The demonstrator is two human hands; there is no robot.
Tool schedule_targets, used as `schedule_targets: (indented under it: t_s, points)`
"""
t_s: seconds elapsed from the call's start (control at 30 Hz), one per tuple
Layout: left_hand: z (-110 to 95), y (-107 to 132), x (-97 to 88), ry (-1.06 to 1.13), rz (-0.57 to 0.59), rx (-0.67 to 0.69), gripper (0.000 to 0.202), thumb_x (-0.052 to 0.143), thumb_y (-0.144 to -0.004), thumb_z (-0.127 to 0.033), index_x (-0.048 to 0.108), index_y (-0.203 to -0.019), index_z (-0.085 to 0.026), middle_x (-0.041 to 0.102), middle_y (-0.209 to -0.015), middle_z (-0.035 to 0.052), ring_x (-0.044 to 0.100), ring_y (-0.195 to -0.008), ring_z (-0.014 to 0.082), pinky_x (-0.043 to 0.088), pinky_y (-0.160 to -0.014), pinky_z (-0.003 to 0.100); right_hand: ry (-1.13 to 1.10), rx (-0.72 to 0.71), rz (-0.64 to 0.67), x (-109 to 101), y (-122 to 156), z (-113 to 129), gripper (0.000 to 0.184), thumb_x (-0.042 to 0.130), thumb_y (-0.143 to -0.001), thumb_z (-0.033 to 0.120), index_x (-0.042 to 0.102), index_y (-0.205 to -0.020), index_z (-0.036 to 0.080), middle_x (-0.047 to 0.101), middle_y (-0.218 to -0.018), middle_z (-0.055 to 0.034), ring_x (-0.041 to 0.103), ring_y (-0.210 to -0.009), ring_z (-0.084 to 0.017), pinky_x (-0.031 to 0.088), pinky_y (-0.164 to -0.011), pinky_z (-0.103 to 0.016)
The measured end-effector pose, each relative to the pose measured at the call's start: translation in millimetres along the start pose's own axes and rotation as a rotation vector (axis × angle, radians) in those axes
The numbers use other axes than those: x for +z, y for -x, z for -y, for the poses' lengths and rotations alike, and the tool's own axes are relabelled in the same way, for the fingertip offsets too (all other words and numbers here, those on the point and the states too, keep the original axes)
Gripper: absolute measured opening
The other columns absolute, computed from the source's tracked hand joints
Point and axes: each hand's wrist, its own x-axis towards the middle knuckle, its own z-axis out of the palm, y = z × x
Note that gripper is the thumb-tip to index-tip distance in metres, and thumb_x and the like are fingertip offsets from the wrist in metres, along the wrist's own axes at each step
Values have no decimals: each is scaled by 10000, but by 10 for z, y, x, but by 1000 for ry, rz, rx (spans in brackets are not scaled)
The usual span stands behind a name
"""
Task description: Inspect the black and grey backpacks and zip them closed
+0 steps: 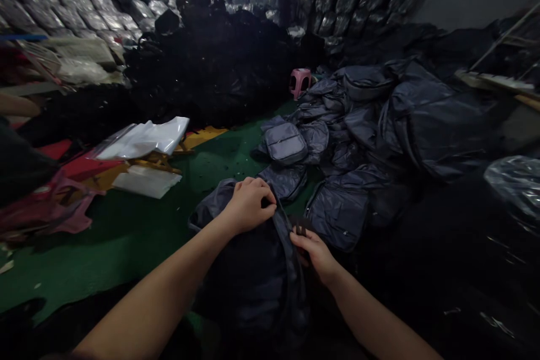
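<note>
A dark navy bag point(248, 275) stands in front of me at the bottom middle. My left hand point(251, 205) is closed over its upper edge, thumb and fingers pinching the fabric near the seam. My right hand point(314, 250) is beside the bag's right side, fingers curled in a pinch around a small dark piece; dim light hides what it is. Just beyond my hands lie more dark bags, among them a flat bag with a zipped front point(337, 211) and a smaller greyish one point(286, 142).
A pile of dark bags point(434, 118) spreads to the right. A pink stool point(300, 83) stands behind. On the left, clear plastic sheets point(145, 139) lie above the green floor point(139, 225), near another person's arm point(19, 106). Wrapped packages point(80, 3) are stacked at the back.
</note>
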Motion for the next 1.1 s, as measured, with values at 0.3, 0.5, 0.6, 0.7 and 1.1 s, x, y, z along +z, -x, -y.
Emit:
schedule_targets:
  t_s: [0.3,0.5,0.6,0.7,1.1]
  points:
    - [-128,-80,146,16,18,-41,84,639,-709,-304,669,-679,-231,603,-907,38,484,-967,244,318,-890,435,23,-8,-9,-6,1,27,350,683,-681,480,515,-702,174,402,-517,71,305,-407,-52,177,-357,-186]
    - [210,106,-262,-93,-518,-218,175,551,-785,-328,614,-753,-168,622,-867,48,546,-904,191,395,-865,321,124,-64,8,-61,59,50,366,584,-784,510,489,-668,176,410,-514,63,307,-419,-57,171,-381,-195]
    - [573,488,-429,-281,-799,-462,251,537,-811,-380,637,-867,-158,637,-997,66,534,-1032,214,329,-979,372,233,-37,6,-153,186,68,342,506,-845,493,552,-742,169,463,-546,39,344,-459,-71,176,-394,-193]
    - [878,1025,-324,-330,-736,-721,273,536,-797,-427,629,-925,-204,600,-1156,70,477,-1148,286,308,-991,488,347,-6,64,-234,379,82,312,529,-840,463,549,-738,169,477,-582,32,387,-508,-79,236,-426,-189]
    - [129,2330,609,549,-147,-1040,416,480,-729,-603,589,-712,-202,631,-630,5,604,-636,209,474,-569,267,101,106,45,-199,729,-283,252,686,-703,326,490,-663,172,429,-582,64,371,-534,-69,312,-509,-190]
